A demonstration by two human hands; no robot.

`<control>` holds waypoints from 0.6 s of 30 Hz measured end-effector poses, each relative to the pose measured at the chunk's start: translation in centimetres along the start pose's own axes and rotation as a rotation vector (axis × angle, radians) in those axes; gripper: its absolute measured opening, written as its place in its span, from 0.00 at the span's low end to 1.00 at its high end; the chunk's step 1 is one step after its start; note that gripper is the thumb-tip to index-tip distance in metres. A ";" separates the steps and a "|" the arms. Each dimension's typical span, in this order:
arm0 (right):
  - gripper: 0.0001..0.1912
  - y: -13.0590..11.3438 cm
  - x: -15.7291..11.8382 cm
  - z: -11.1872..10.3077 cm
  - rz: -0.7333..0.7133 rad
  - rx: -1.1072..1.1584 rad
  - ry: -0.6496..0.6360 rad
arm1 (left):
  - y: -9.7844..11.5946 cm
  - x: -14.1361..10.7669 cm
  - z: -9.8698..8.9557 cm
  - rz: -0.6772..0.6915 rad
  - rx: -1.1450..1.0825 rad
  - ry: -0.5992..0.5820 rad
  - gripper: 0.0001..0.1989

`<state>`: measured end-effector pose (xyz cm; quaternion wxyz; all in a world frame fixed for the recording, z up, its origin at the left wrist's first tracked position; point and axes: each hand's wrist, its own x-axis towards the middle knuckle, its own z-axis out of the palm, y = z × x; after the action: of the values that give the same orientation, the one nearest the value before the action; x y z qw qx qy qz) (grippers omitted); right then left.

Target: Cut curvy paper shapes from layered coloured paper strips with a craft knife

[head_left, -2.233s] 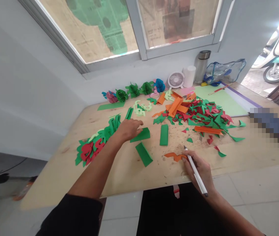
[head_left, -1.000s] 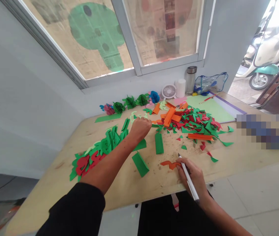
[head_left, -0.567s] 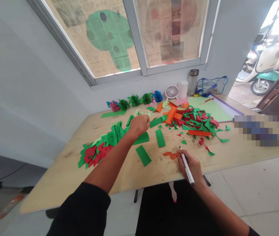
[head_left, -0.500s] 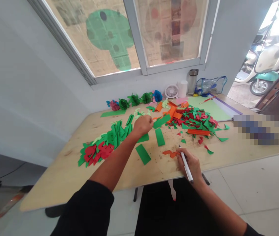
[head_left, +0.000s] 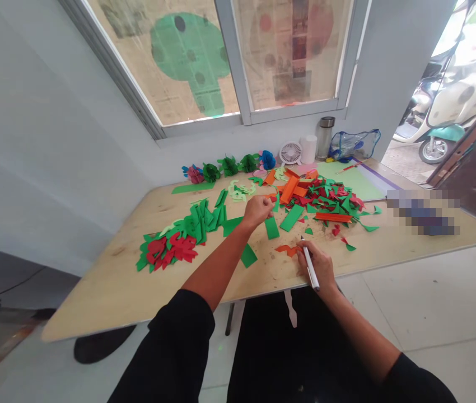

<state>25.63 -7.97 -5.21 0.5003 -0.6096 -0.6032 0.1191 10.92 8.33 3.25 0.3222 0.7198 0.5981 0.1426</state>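
My left hand (head_left: 259,211) reaches over the middle of the table, fingers pinched together at a narrow green paper strip (head_left: 276,202); the grip itself is partly hidden. In my right hand (head_left: 318,266) is a white marker pen (head_left: 311,267), its dark tip pointing up and away from me. The right fingertips also touch a wavy orange paper cutout (head_left: 287,250) lying on the table. Around the left hand lie flat green paper rectangles (head_left: 292,218), and another green rectangle (head_left: 248,256) is beside the forearm.
A heap of red and green paper scraps (head_left: 334,197) spreads at right, with folded orange paper (head_left: 290,189) beside it. Red cutouts (head_left: 173,250) and green cutouts (head_left: 198,222) lie at left. Along the wall stand paper flowers (head_left: 228,165), a small fan (head_left: 290,153) and a bottle (head_left: 325,139).
My left hand has moved slightly right. A green rectangle now lies nearer, to the right of that hand. My right hand keeps the pen by the orange cutout, and the view has shifted a little.
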 end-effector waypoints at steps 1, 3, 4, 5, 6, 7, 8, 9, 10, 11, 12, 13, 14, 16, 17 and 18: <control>0.08 0.0 0.0 0.0 -0.002 -0.005 0.001 | 0.1 0.2 -0.3 -0.002 0.001 0.008 0.18; 0.08 0.1 0.0 0.1 -0.006 -0.017 0.003 | 0.4 0.8 -0.7 0.000 0.014 0.024 0.18; 0.08 0.1 0.0 0.1 -0.008 -0.023 0.005 | 0.7 1.2 -0.9 0.005 0.027 0.031 0.18; 0.08 0.2 0.0 0.1 -0.009 -0.030 0.006 | 1.0 1.6 -1.1 0.012 0.043 0.039 0.18; 0.08 0.2 0.0 0.1 -0.011 -0.035 0.008 | 1.2 1.9 -1.2 0.019 0.062 0.047 0.18; 0.08 0.2 0.0 0.1 -0.013 -0.040 0.009 | 1.4 2.2 -1.1 0.026 0.083 0.053 0.18; 0.08 0.2 0.0 0.1 -0.016 -0.044 0.010 | 1.6 2.4 -0.9 0.034 0.109 0.057 0.18; 0.08 0.3 0.0 0.1 -0.018 -0.047 0.011 | 1.7 2.4 -0.6 0.041 0.137 0.057 0.18; 0.08 0.3 0.0 0.1 -0.021 -0.049 0.011 | 1.7 2.2 0.0 0.050 0.168 0.050 0.18; 0.08 0.3 0.0 0.1 -0.023 -0.050 0.011 | 1.7 2.0 0.6 0.059 0.201 0.037 0.18; 0.08 0.4 0.0 0.1 -0.026 -0.051 0.010 | 1.7 1.7 1.3 0.069 0.233 0.017 0.18; 0.09 0.4 0.0 0.1 -0.030 -0.051 0.009 | 1.7 1.3 2.1 0.080 0.264 -0.010 0.17; 0.09 0.4 0.0 0.1 -0.033 -0.051 0.007 | 1.7 0.9 2.8 0.088 0.293 -0.034 0.17; 0.09 0.5 0.0 0.1 -0.038 -0.053 -0.001 | 1.9 0.4 4.2 0.093 0.344 -0.061 0.17; 0.09 0.5 0.0 0.0 -0.040 -0.055 -0.007 | 2.1 0.2 4.6 0.090 0.366 -0.066 0.17; 0.09 0.5 0.0 0.0 -0.042 -0.057 -0.013 | 2.3 0.1 5.0 0.083 0.383 -0.066 0.18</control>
<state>25.93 -7.87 -5.58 0.4811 -0.6102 -0.6222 0.0954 15.63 6.77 0.92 0.1927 0.7964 0.5730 0.0157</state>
